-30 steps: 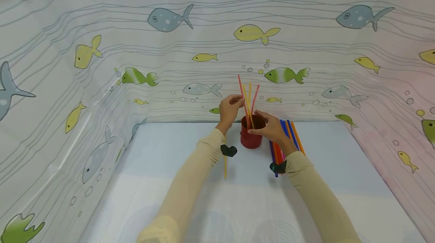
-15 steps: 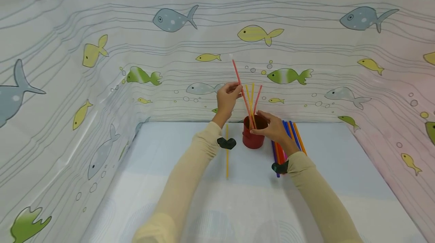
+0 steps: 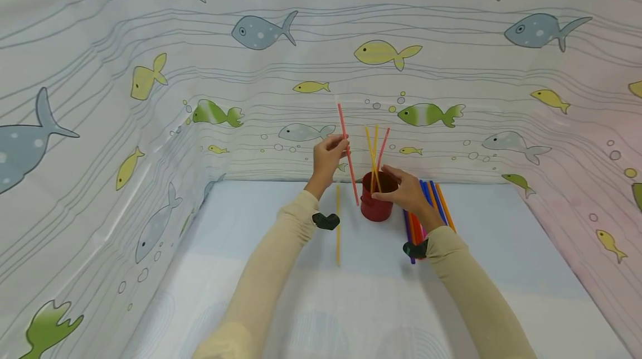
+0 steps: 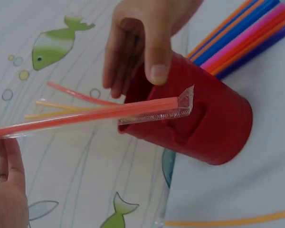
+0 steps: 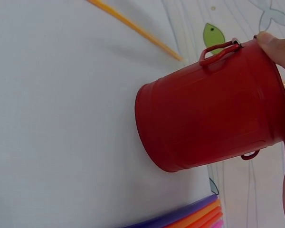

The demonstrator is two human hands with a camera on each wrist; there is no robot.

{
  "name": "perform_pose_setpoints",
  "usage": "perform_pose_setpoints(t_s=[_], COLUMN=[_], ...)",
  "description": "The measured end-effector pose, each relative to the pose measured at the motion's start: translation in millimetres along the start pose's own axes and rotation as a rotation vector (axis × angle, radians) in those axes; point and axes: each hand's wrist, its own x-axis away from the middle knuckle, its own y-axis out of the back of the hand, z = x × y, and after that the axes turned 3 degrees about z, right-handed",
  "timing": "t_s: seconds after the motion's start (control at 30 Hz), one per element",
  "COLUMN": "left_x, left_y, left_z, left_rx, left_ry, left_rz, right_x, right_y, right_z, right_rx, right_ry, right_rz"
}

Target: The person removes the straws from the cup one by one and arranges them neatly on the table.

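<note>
My left hand pinches a red straw in a clear wrapper, holding it nearly upright just left of a small red bucket. In the left wrist view the straw's lower, wrapped end overlaps the bucket's side. My right hand grips the bucket at its rim, the thumb by one small side handle. Yellow straws and another red straw lean inside the bucket and stick out above it.
A yellow straw lies on the white tabletop, left of the bucket. Thicker blue, orange, red, pink and purple tubes lie side by side at the right, partly under the right forearm. Behind rises a fish-patterned sheet.
My left hand has lifted the red straw out of the bucket, then moved it left and down beside it. The right hand has stayed at the bucket's rim.
</note>
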Motion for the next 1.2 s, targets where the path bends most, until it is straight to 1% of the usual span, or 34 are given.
perform_pose_setpoints(t_s=[0.17,0.4,0.5,0.57,0.73,0.83,1.0,1.2], left_x=[8.4,21.3,25.9,28.3,34.2,38.7,47.4,57.3], left_y=[12.1,30.2,36.2,39.5,47.0,50.7,57.8,66.8], left_z=[11.8,24.6,29.6,33.9,46.4,51.6,58.5,72.0], left_rx=[-0.017,-0.023,-0.020,-0.021,-0.031,-0.039,-0.063,-0.064], left_ry=[0.023,0.089,0.118,0.148,0.251,0.287,0.324,0.352], left_rz=[0.032,0.037,0.044,0.043,0.029,0.024,0.023,0.017], right_x=[1,2,3,3,3,3,3,2], right_y=[0,-4,-4,-3,-2,-2,-2,-2], right_z=[1,1,2,2,2,2,1,2], right_rx=[0.010,-0.026,-0.021,-0.014,-0.010,-0.009,-0.015,-0.001], right_ry=[0.010,0.006,0.002,0.002,0.008,0.012,0.013,0.012], right_rz=[-0.005,0.002,-0.007,-0.013,-0.013,-0.011,-0.017,-0.017])
